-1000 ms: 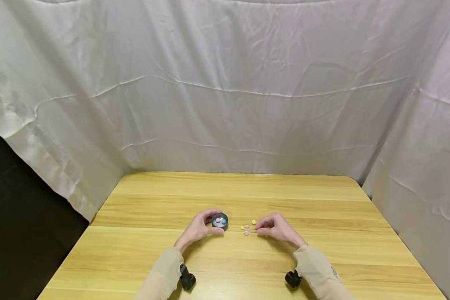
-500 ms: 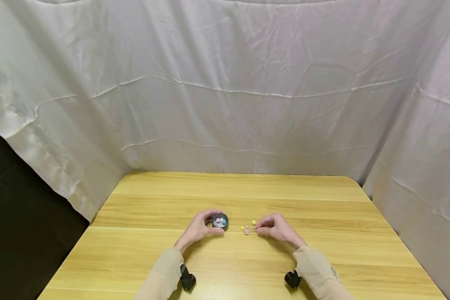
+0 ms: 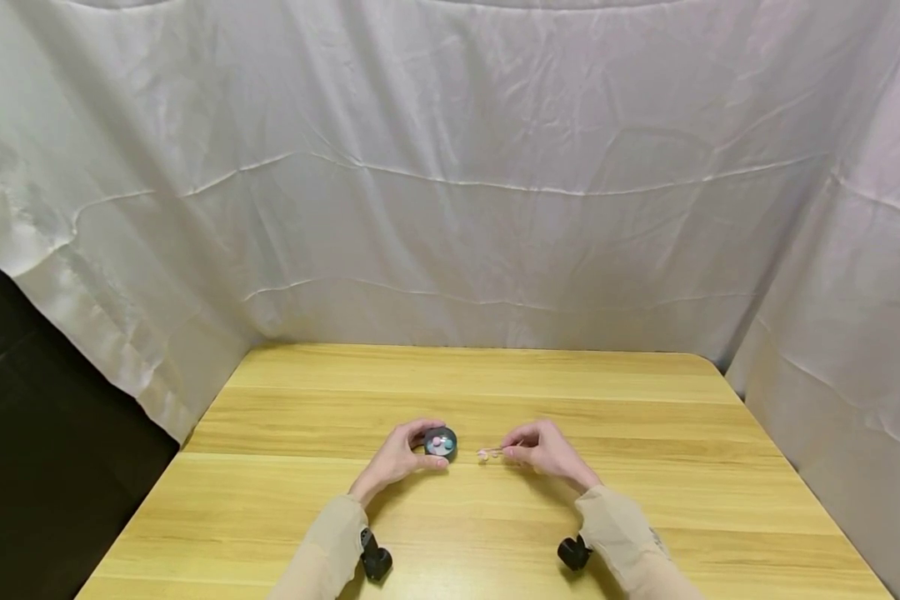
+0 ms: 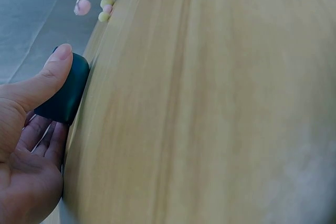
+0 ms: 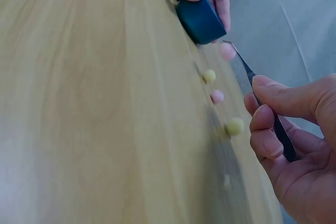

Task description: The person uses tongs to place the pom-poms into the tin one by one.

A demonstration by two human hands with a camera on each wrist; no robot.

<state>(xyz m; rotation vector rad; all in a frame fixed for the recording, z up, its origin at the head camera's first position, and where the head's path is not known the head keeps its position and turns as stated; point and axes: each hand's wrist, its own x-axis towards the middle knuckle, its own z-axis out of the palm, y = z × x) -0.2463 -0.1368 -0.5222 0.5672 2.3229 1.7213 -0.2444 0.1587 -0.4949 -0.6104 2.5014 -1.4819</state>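
A: Hands at the table?
B: Left hand gripping, right hand pinching.
A: What?
B: Left, bowl; right, tweezers, pink ball at tips.
A: Others?
B: Two yellow balls, one smaller pink ball, on table between hands, nearer right.

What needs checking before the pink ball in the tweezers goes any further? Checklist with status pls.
1. Right hand holding tweezers: ok.
2. Pink ball at the tips, off the table: ok. How firmly it is pinched: cannot tell.
3. Left hand gripping dark container: ok, thumb and fingers around its side.
4. Container opening facing up: ok, head view looks in on pink and teal balls.
5. Pink ball above the opening: not ok, it is still off to one side.
6. Loose balls apart from container: ok, two yellow and one pink.
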